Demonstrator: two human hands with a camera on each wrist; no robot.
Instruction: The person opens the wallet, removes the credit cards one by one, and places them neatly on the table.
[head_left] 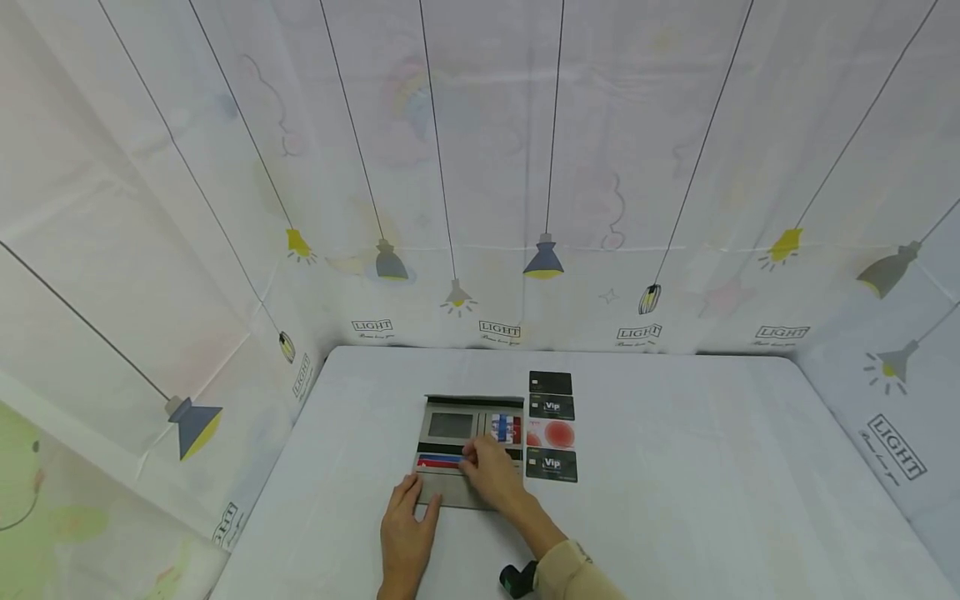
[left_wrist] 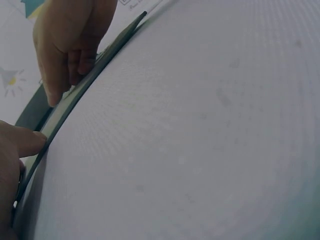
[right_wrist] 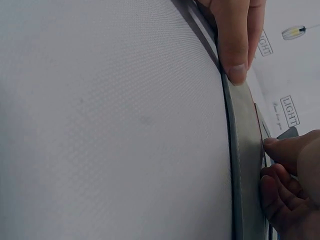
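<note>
An open grey wallet [head_left: 457, 493] lies on the table, with a clear window and card slots. Red and blue card edges [head_left: 437, 461] show in its lower slot, and a red, white and blue card [head_left: 505, 428] sits in the upper right part. My left hand [head_left: 407, 533] holds the wallet's near left corner, thumb on the near edge and fingers at the left side. Over the lower slot, my right hand [head_left: 495, 479] pinches a card, mostly hidden by the fingers. In the right wrist view, the left thumb [right_wrist: 237, 72] presses on the wallet's edge.
To the wallet's right lies a column of cards: a plain black card [head_left: 551, 382], a black Vip card [head_left: 552, 407], a red and white card [head_left: 558, 433] and another Vip card [head_left: 552, 472]. A dark object [head_left: 517, 581] is beside the right sleeve. The white table [head_left: 675, 500] meets printed curtains.
</note>
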